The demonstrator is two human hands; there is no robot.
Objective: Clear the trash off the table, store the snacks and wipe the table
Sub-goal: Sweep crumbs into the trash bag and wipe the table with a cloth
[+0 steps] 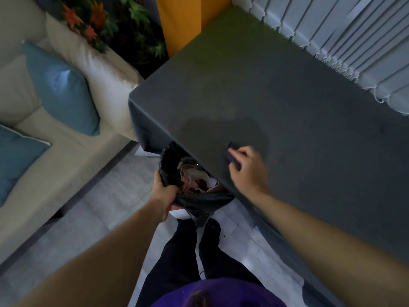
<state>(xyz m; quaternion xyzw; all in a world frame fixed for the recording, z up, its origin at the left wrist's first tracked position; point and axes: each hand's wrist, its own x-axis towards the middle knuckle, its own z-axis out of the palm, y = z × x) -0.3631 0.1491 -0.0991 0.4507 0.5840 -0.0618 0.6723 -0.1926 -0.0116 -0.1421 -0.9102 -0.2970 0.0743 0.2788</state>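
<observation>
A dark grey table (pixel 276 89) fills the right half of the view. My right hand (pixel 247 169) rests on its near edge, closed on a small dark cloth (pixel 233 155). Below that edge hangs a black trash bag (pixel 199 200) over a white bin (pixel 180 213), held at the rim by my left hand (pixel 164 191). Inside the bag lie paper cups and crumpled wrappers (pixel 194 178). A darker damp-looking patch (pixel 221 131) marks the tabletop just beyond my right hand.
A beige sofa (pixel 66 156) with blue cushions (pixel 62 89) stands to the left. A leafy plant (pixel 115 25) and a yellow pillar (pixel 183 21) are at the back. Vertical blinds (pixel 354 41) run along the table's far right side. My legs stand on pale floor (pixel 124 196).
</observation>
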